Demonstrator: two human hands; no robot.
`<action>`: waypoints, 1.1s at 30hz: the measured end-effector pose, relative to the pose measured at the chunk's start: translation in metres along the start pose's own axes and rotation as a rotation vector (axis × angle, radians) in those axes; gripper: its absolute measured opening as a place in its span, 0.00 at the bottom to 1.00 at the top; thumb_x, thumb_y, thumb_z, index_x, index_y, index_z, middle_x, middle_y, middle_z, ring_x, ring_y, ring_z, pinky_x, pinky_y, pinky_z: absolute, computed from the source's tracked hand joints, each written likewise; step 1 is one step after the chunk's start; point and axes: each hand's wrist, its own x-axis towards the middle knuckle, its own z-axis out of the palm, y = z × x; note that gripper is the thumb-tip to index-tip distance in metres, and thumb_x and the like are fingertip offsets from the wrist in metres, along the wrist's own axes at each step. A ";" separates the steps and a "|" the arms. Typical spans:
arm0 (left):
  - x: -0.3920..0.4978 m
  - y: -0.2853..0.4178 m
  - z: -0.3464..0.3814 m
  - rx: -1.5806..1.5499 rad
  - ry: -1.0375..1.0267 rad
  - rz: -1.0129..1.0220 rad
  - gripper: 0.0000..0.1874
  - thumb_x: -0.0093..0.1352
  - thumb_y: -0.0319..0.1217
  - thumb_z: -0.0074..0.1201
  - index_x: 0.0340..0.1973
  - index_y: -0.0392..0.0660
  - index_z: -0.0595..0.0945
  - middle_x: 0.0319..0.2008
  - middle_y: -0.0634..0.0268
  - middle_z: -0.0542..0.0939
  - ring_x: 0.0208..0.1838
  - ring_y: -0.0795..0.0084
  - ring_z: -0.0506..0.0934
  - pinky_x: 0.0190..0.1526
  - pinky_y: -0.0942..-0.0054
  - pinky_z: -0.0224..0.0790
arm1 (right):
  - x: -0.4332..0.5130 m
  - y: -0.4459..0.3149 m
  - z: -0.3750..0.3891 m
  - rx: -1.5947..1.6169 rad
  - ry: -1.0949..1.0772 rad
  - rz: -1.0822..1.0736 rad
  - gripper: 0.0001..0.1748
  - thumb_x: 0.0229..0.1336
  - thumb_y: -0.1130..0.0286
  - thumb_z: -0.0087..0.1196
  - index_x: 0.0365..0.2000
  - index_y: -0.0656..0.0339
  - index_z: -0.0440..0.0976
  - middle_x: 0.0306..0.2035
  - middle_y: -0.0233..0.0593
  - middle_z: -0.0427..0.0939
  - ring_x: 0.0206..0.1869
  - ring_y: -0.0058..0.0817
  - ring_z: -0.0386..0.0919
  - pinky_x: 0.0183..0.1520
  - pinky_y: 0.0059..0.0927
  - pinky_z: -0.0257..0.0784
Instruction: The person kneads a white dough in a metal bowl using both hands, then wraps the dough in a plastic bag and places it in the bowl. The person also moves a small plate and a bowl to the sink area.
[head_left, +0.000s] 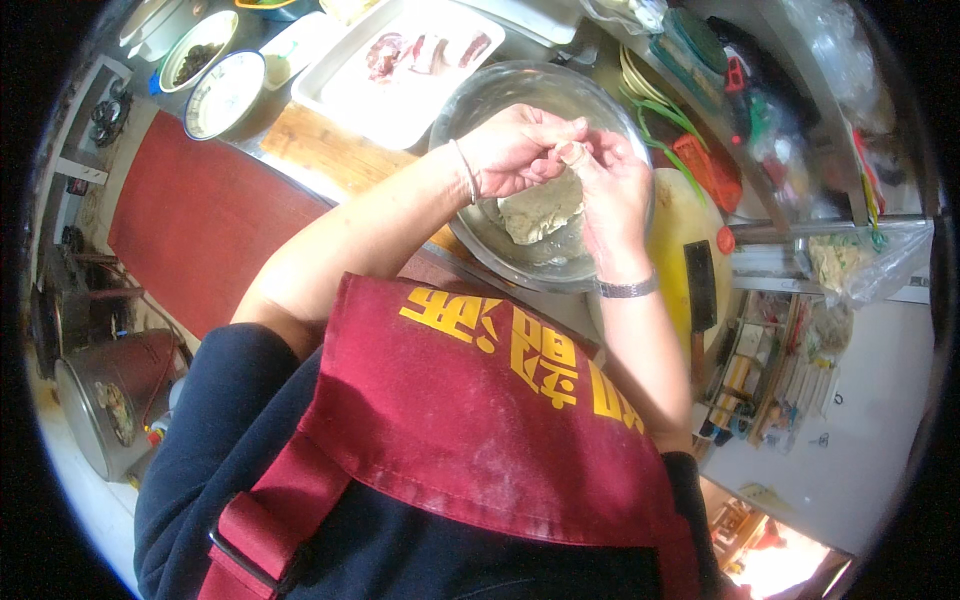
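Note:
A wide stainless steel bowl (517, 88) stands before me on the worktop. A flattened lump of pale dough (541, 214) lies at its bottom, with an uneven, ragged lower edge. Above the dough, my left hand (521, 150) reaches in from the left, its fingers curled and its thumb extended. My right hand (619, 184) meets it fingertip to fingertip over the bowl, thumb bent inward. The fingers overlap, so whether a scrap of dough sits between them is hidden. Neither hand is on the lump.
Left of the bowl, a white tray (360, 112) holds raw meat pieces (386, 56) beside a wooden board (330, 154). A blue-rimmed bowl (225, 94) stands farther left. On the right, a cleaver (700, 285) lies on a round cutting board (664, 232), near green onions (675, 120).

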 end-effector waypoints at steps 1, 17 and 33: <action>0.001 -0.002 -0.001 -0.037 -0.028 0.015 0.11 0.74 0.34 0.54 0.37 0.37 0.82 0.25 0.70 0.79 0.20 0.86 0.72 0.18 0.91 0.58 | 0.000 0.000 0.000 0.075 0.012 0.043 0.12 0.57 0.78 0.62 0.41 0.68 0.74 0.35 0.36 0.78 0.33 0.25 0.78 0.41 0.27 0.76; 0.004 -0.034 0.019 0.319 0.237 0.302 0.09 0.69 0.28 0.60 0.38 0.32 0.82 0.31 0.63 0.82 0.29 0.79 0.77 0.31 0.79 0.72 | 0.000 0.021 0.004 0.168 0.162 0.134 0.12 0.69 0.71 0.50 0.43 0.71 0.75 0.37 0.40 0.80 0.34 0.24 0.75 0.39 0.23 0.72; 0.028 -0.054 0.061 1.271 0.673 0.172 0.31 0.76 0.51 0.35 0.57 0.35 0.73 0.62 0.40 0.71 0.64 0.53 0.71 0.66 0.58 0.58 | 0.008 0.019 0.000 0.691 0.074 0.547 0.31 0.71 0.46 0.31 0.61 0.60 0.62 0.59 0.43 0.66 0.61 0.37 0.64 0.67 0.41 0.59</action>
